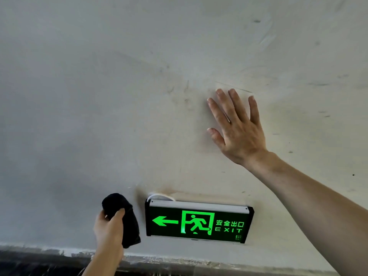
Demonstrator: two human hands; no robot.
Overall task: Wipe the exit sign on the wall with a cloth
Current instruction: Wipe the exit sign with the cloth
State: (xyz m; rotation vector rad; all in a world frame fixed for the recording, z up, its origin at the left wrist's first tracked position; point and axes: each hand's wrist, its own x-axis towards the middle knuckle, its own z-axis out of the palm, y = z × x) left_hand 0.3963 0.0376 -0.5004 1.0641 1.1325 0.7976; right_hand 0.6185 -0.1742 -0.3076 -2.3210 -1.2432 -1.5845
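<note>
A lit exit sign (199, 222) hangs low on the pale wall, black with a green arrow, a running figure and the word EXIT. My left hand (109, 228) grips a black cloth (127, 220) just left of the sign, a small gap apart from its edge. My right hand (237, 128) lies flat on the wall above the sign's right half, fingers spread, holding nothing.
The plaster wall (99, 96) is scuffed and stained around the sign. A white cable (159, 196) loops out behind the sign's top left corner. A dark rough band (39, 261) runs along the wall's lower edge.
</note>
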